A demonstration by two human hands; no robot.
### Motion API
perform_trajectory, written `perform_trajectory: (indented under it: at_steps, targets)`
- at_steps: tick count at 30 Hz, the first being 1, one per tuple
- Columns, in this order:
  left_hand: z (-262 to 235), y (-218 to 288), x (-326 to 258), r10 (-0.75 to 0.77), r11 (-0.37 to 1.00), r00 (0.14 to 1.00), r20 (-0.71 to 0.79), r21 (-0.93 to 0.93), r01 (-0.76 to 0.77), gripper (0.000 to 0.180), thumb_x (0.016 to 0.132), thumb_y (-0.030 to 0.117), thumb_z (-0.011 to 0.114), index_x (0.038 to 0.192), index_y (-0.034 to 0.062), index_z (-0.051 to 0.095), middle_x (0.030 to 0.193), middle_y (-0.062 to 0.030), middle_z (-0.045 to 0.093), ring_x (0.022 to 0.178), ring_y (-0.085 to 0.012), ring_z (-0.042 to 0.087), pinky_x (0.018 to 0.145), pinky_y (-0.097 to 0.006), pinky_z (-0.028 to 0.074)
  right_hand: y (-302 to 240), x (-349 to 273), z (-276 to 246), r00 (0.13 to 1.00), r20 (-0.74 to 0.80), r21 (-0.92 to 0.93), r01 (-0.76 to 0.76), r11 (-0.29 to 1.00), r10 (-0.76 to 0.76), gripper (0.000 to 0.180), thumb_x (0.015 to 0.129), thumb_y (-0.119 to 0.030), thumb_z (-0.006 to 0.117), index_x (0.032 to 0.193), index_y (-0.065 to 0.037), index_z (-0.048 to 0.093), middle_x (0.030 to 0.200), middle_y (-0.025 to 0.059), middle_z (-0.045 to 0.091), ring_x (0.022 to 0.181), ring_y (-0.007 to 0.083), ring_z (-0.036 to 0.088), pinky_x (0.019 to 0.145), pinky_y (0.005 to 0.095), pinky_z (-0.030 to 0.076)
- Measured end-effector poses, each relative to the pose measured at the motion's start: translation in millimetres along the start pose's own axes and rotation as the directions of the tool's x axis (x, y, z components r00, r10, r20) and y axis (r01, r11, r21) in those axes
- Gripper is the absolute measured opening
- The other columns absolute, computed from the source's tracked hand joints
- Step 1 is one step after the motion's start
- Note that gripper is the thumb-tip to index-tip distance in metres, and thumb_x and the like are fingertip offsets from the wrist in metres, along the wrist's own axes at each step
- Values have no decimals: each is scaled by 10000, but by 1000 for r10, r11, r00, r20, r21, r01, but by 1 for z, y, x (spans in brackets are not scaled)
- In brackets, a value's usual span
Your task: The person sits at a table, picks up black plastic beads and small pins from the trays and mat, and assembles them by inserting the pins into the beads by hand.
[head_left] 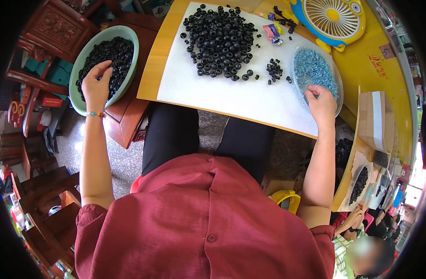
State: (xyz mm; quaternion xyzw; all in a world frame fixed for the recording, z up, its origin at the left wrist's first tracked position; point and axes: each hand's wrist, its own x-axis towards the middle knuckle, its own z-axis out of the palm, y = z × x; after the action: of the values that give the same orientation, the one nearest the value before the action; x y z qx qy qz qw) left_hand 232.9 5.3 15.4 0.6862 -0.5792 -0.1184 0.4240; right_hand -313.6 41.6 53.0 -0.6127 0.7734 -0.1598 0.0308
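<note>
A maroon button-front cloth shirt lies nearest. The left hand is over a round pale-green bowl of small glossy black pieces, thumb and forefinger drawn close together; the right hand bends its fingers at small translucent blue pieces in a clear plastic oval dish. Whether either grips anything, I cannot tell. Between them, round matte-black holed beads lie heaped on a flat white sheet.
</note>
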Motion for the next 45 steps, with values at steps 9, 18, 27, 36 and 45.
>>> perform_trajectory:
  at_steps: [9, 18, 27, 36, 45]
  targets:
    - [77, 121, -48, 566, 824, 824, 32, -17, -566, 172, 693, 124, 715, 864, 117, 699, 887, -59, 633, 866, -255, 575, 774, -366, 441, 2, 2, 7, 997, 67, 86, -42, 995, 36, 137, 749, -178, 632, 810, -64, 676, 770, 118, 667, 742, 277, 647, 686, 356, 485]
    - [153, 196, -79, 659, 746, 719, 220, -63, -663, 185, 674, 235, 740, 821, 135, 691, 860, -3, 535, 869, -215, 486, 817, -366, 369, 10, -6, 12, 987, -106, 459, -56, 887, 117, 130, 782, -25, 636, 910, -1, 639, 795, 33, 636, 688, 88, 577, 638, 213, 451]
    - [127, 197, -96, 345, 796, 764, 545, -601, 69, 155, 841, 97, 629, 983, 43, 660, 944, -65, 637, 756, -175, 626, 653, -299, 523, -48, -47, -8, 997, 28, 965, -45, 258, 69, 139, 819, 15, 623, 957, 21, 641, 884, 41, 646, 787, 101, 588, 757, 221, 452]
    - [86, 198, -130, 230, 72, 431, 872, -457, 886, 306, 901, 69, 557, 1196, -13, 547, 1047, -108, 629, 916, -164, 623, 807, -286, 538, -119, -93, -13, 956, 195, 980, -180, 88, -219, 126, 802, 41, 642, 927, 28, 631, 903, 66, 639, 816, 96, 593, 724, 199, 462]
    - [83, 195, -141, 189, 105, 531, 826, -555, 825, 211, 889, 41, 573, 1088, -27, 598, 1001, -106, 642, 875, -143, 632, 783, -267, 538, -129, -98, -29, 918, 56, 799, 194, 570, -392, 80, 790, 46, 642, 862, 25, 615, 831, 69, 626, 720, 119, 611, 651, 234, 488]
